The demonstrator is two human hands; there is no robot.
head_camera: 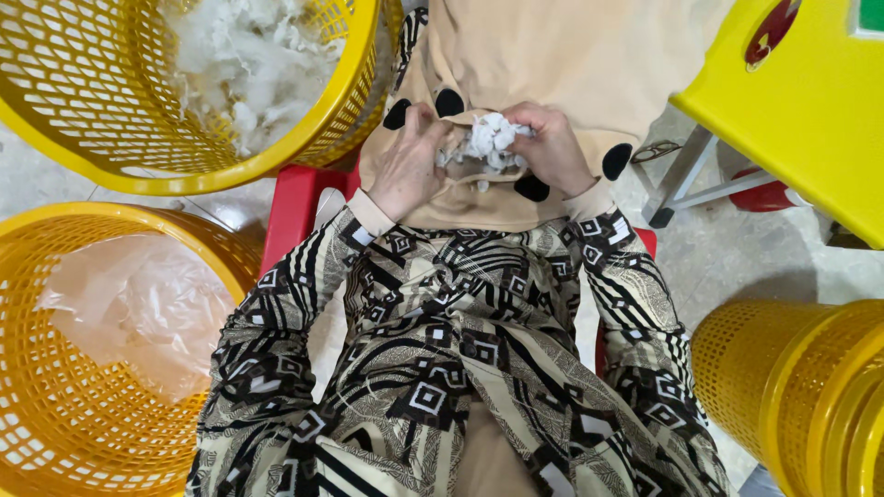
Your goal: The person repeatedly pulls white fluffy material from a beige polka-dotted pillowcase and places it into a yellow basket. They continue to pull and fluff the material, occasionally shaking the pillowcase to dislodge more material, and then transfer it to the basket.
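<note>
The light is bright and soft, coming from above. The picture is sharp in the middle. Soft shadows lie on the floor (737, 267), and the edges bend a little.

White fluff clump (488, 143), yellow mesh baskets (83, 101), beige black-dotted cloth (552, 55), black-and-cream geometric sleeves (276, 322), red chair (293, 210), yellow stool (801, 101)

Yellow mesh basket (304, 138) holding white fluff (244, 64); second yellow basket (55, 433) with clear plastic sheet (138, 308); stacked yellow baskets (801, 387) at right; yellow stool (801, 101); red seat (293, 207).
</note>
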